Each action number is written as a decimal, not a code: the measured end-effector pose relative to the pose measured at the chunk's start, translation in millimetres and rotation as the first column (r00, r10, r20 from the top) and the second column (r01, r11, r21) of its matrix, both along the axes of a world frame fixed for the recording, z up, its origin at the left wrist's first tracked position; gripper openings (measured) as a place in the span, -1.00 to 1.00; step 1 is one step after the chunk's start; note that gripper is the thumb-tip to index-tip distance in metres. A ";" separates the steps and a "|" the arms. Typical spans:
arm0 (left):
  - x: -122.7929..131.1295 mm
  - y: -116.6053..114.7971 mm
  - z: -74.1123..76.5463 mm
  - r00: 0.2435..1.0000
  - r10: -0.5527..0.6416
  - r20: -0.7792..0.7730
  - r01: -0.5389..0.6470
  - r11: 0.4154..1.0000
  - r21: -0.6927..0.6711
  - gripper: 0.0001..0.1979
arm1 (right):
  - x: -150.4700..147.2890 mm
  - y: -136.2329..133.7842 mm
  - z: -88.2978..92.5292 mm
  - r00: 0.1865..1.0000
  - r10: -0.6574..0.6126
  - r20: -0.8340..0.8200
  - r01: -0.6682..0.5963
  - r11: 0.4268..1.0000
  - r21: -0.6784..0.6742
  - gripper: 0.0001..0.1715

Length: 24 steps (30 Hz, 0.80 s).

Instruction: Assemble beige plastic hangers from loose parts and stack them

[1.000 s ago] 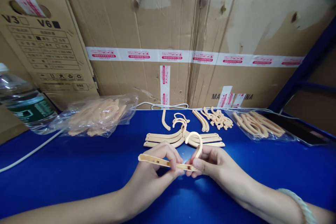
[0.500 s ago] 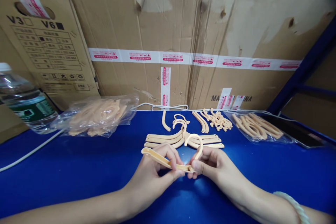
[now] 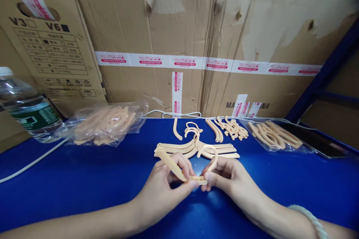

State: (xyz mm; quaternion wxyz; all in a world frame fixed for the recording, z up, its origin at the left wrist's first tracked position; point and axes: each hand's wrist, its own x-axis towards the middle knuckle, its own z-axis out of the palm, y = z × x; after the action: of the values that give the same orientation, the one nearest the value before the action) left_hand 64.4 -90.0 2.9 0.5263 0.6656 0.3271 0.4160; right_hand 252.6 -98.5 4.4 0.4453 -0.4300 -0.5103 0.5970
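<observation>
My left hand (image 3: 174,179) is closed round a beige, channelled hanger arm (image 3: 169,163), its far end tilted up to the left. Between finger and thumb, my right hand (image 3: 221,173) pinches a curved beige hanger hook (image 3: 215,153). The hook's lower end meets the arm's inner end between my fingertips; how they fit together is hidden by my fingers. Just behind my hands lie hangers with their arms spread (image 3: 176,147), stacked on the blue table (image 3: 112,183). Loose hooks (image 3: 193,129) are beyond them.
Loose curved arms (image 3: 214,130) and a pile of small beige pieces (image 3: 232,129) lie at the back. Plastic bags of parts stand left (image 3: 103,125) and right (image 3: 276,134). A water bottle (image 3: 30,115), a dark flat device (image 3: 322,143) and cardboard boxes (image 3: 157,26) border the table.
The arm in my left hand has turned, its outer end rising and its channel facing less toward me. My right hand and the hook have barely moved.
</observation>
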 end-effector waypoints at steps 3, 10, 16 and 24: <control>1.0 1.0 1.1 0.999 0.039 -0.009 -0.040 0.998 -0.041 -0.81 | -0.8 -1.3 0.9 1.000 -0.002 0.005 0.002 1.000 0.001 -0.59; 2.3 5.0 2.0 0.989 0.147 0.025 -0.143 0.982 -0.124 -0.70 | -0.3 -0.3 -1.4 0.997 0.001 0.072 -0.009 0.993 0.115 -0.64; 2.6 7.6 -1.6 0.999 0.037 0.015 -0.033 0.983 -0.183 -0.61 | -1.5 0.8 -3.4 0.991 0.033 0.127 -0.039 0.998 0.046 -0.55; 2.6 11.3 -1.8 1.000 0.015 -0.019 -0.020 0.965 -0.262 -0.61 | 3.5 6.6 7.4 0.986 0.086 0.140 -0.102 0.989 0.110 -0.51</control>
State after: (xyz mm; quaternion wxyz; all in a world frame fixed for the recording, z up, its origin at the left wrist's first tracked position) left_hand 66.9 -78.7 1.1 0.6033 0.5906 0.3895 0.3682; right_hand 256.1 -91.9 11.8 0.4055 -0.4179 -0.5930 0.5561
